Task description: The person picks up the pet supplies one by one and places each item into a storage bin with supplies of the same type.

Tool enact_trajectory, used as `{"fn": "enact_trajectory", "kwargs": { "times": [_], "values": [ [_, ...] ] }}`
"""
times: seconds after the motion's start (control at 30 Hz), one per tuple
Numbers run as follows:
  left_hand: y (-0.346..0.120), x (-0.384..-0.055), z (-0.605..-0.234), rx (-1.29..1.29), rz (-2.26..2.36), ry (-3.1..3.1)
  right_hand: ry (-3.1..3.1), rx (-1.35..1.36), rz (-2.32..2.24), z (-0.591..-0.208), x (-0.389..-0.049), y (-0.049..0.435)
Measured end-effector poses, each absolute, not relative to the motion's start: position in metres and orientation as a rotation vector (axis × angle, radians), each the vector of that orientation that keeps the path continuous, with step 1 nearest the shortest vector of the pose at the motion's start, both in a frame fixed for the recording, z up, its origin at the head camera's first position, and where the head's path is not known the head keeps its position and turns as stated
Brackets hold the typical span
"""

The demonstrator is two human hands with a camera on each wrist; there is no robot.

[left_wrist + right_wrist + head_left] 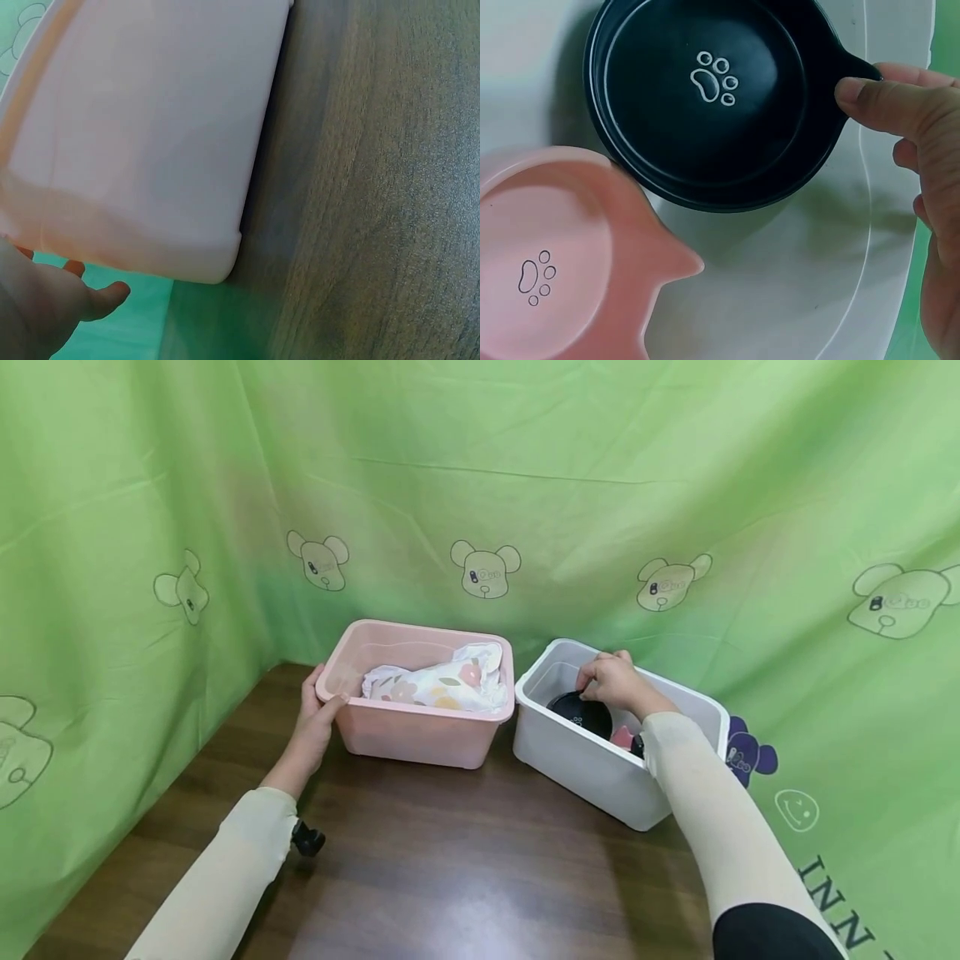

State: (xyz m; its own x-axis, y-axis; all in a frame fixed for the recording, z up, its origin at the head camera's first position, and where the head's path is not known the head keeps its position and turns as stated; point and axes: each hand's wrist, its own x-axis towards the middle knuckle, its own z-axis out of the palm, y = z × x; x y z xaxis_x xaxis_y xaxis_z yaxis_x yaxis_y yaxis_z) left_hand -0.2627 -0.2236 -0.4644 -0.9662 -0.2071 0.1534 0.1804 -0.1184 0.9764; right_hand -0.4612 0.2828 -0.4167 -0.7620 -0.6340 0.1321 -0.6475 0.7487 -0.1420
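Observation:
My right hand (617, 682) reaches into the white bin (581, 770) and pinches the pointed ear of a black pet bowl (705, 150) between thumb and fingers. A white paw print marks the bowl's inside. Beside it in the bin lies a pink pet bowl (562, 262), also with pointed ears and a paw print; in the head view my forearm covers part of it. My left hand (312, 720) holds the left front corner of the pink bin (420, 737), thumb at the rim. Inside that bin rests a white floral-printed cloth bundle (442, 685).
Both bins stand side by side on a brown wooden table (450, 852), close to a green curtain (480, 485) with bear prints behind and at the sides. A small black item (637, 746) shows in the white bin beside my right sleeve.

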Motion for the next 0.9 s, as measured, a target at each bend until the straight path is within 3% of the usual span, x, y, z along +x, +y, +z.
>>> {"fn": "enact_trajectory", "kwargs": {
  "times": [0.9],
  "values": [
    [-0.224,-0.27,-0.476,0.047,-2.125,-1.888,-3.022,1.148,0.16,-0.419,-0.456,0.278]
  ]
}}
